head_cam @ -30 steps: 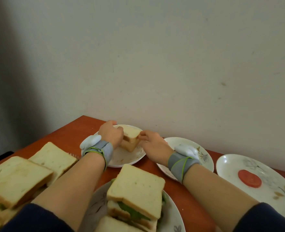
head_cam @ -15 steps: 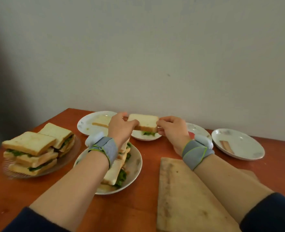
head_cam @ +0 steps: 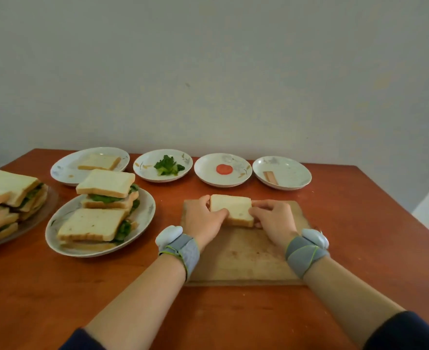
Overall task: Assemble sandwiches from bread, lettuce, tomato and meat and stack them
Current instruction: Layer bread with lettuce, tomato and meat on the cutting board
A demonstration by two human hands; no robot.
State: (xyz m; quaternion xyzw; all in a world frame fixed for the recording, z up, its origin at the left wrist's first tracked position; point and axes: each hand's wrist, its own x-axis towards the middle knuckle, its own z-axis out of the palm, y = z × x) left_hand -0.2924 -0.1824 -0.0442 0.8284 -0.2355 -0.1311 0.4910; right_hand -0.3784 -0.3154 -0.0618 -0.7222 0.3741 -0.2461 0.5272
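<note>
A slice of white bread [head_cam: 232,209] rests on the far part of the wooden cutting board [head_cam: 243,258]. My left hand [head_cam: 203,219] grips its left edge and my right hand [head_cam: 274,219] grips its right edge. Along the back stand a plate with one more bread slice [head_cam: 99,162], a plate with lettuce [head_cam: 168,165], a plate with one tomato slice [head_cam: 224,169] and a plate with a strip of meat [head_cam: 270,176]. Finished sandwiches [head_cam: 102,205] are stacked on a white plate [head_cam: 147,210] left of the board.
More stacked sandwiches [head_cam: 6,198] fill a glass plate [head_cam: 40,215] at the far left edge. The red-brown table [head_cam: 359,236] meets a plain wall at the back, and its right edge drops off near the right side of the view.
Both hands lifted the bread slice from the back bread plate, carried it toward me and set it down on the cutting board. The view widened as my head drew back.
</note>
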